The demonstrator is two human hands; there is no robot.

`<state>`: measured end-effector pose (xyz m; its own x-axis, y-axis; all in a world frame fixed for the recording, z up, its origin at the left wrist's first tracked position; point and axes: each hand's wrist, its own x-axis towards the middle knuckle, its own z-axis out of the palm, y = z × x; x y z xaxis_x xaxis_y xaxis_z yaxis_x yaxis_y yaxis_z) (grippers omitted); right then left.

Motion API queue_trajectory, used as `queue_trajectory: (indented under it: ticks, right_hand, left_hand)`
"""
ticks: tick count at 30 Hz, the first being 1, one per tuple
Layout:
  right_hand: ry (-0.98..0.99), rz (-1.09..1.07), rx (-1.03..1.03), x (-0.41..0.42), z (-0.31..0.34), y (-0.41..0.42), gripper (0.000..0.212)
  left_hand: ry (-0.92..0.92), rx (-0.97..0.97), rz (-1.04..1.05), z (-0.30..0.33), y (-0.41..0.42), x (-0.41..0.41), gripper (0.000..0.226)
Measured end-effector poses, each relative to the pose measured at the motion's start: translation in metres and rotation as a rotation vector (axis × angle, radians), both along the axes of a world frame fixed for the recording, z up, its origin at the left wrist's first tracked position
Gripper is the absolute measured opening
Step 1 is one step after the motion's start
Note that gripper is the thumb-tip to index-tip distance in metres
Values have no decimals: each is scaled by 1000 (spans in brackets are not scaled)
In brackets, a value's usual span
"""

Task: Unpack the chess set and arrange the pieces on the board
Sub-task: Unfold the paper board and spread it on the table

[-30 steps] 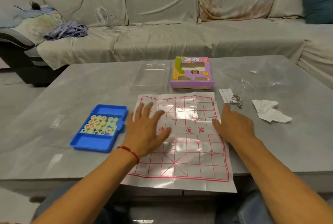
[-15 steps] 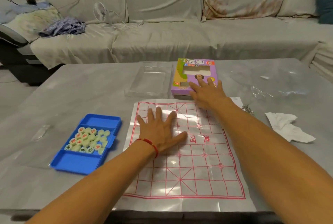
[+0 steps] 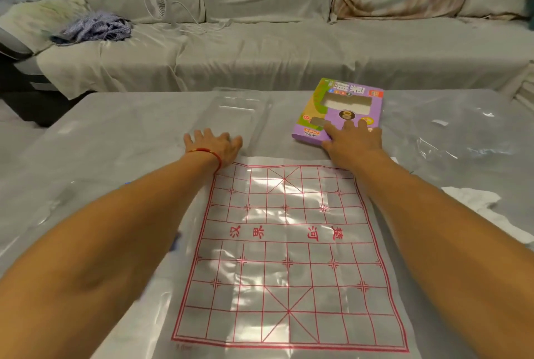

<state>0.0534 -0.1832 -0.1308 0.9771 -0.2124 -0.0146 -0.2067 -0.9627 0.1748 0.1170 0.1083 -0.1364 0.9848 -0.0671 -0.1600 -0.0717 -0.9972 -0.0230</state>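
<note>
left hand (image 3: 215, 146) reached far, fingers flat and relaxed on table (image 3: 115, 133) at near edge of clear plastic lid (image 3: 235, 111), holding nothing | right hand (image 3: 354, 141) stretched out, straight fingers pressed on purple box (image 3: 341, 110), thumb at its near edge | board sheet (image 3: 289, 257) flat between forearms | white tissue (image 3: 474, 199) right

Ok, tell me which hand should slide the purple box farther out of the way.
Right. The right hand already lies on the purple box; the left hand is off by the clear lid.
</note>
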Motion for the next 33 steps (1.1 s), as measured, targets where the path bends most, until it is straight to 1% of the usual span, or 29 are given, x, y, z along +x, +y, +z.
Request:
queue_trajectory:
  ticks: [3, 5, 7, 8, 9, 10, 11, 14, 15, 20, 26, 30, 33]
  right_hand:
    - [12, -25, -18, -7, 2, -13, 52]
    - [-27, -43, 13, -15, 6, -10, 52]
    - [-152, 35, 26, -32, 12, 5, 50]
    - [-210, 108, 15, -44, 13, 17, 47]
    - [-240, 179, 28, -60, 11, 31, 46]
    - [-235, 233, 64, -78, 6, 44, 47]
    - [-196, 262, 114, -96, -1, 56, 51]
    - [60, 196, 244, -129, -29, 66, 69]
    - [106, 168, 270, -130, -36, 61, 72]
    - [67, 151, 298, -120, -43, 45, 74]
    - [77, 147, 288, -123, -42, 46, 77]
    - [-20, 145, 198, -117, -39, 40, 77]
    - [53, 103, 237, -110, -42, 33, 78]
  left_hand:
    - [-11, -8, 67, 0, 18, 3, 73]
    - [-121, -35, 48, 3, 20, -8, 72]
    - [-306, -24, -102, 7, 12, -36, 62]
    - [-369, -36, -209, 6, 5, -56, 57]
    - [-395, -63, -313, 3, -2, -79, 54]
    - [-375, -89, -392, -2, -7, -103, 55]
    - [-316, -106, -433, -9, -11, -123, 57]
    - [-72, -129, -407, -32, -13, -146, 64]
    - [-36, -139, -389, -36, -14, -144, 65]
    - [-63, -131, -378, -45, -28, -131, 67]
    - [-54, -131, -397, -44, -23, -131, 68]
    - [-63, -128, -401, -46, -18, -134, 73]
    - [-68, -128, -386, -47, -18, -135, 76]
